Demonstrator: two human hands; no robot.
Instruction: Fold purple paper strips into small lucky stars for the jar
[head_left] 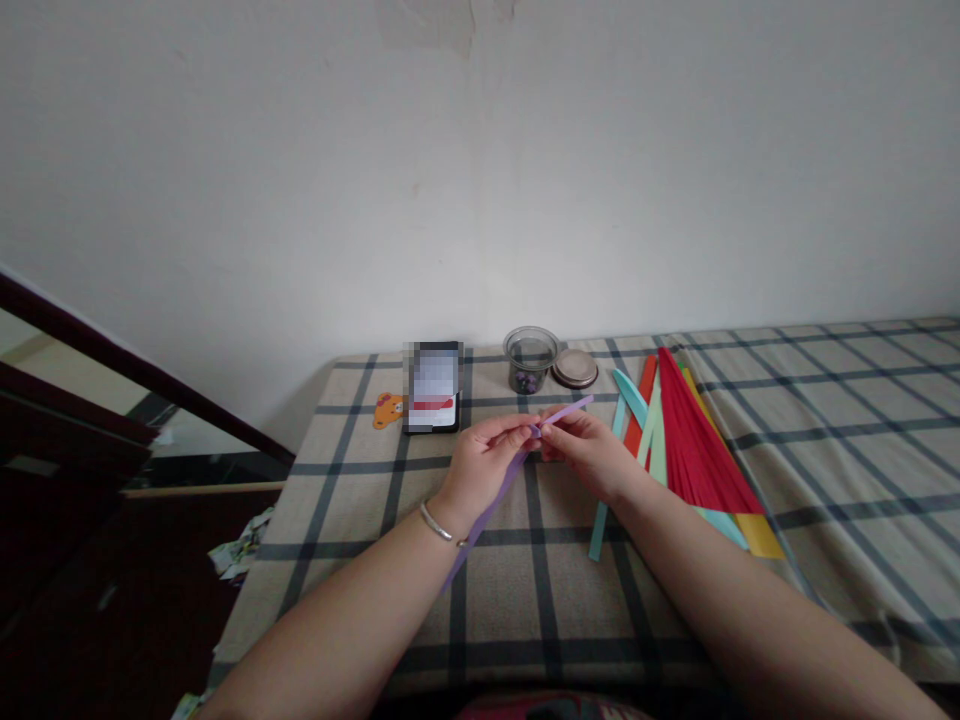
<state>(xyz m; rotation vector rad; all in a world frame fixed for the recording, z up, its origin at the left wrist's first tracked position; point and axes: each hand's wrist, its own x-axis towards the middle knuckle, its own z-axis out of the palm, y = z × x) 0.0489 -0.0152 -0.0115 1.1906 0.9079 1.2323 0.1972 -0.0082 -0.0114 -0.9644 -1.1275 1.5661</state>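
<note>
Both hands pinch a purple paper strip [499,490]
Left hand [484,462] and right hand [589,450] clamp it above the checked table [360,520], beside the red strips [694,440]

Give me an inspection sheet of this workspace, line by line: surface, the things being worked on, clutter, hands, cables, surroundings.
Surface: checked cloth in beige with dark lines, covering the whole work area.
Things in hand: purple paper strip, pinched at its upper part by both hands, its long end trailing down past the left wrist.
Clutter: fan of coloured paper strips at right; open clear jar with its lid beside it; phone; orange bear sticker.
Hands: left hand and right hand both pinch the strip; a bangle on the left wrist.
Cables: nothing seen.
Surroundings: plain white wall behind; dark furniture at left.
</note>
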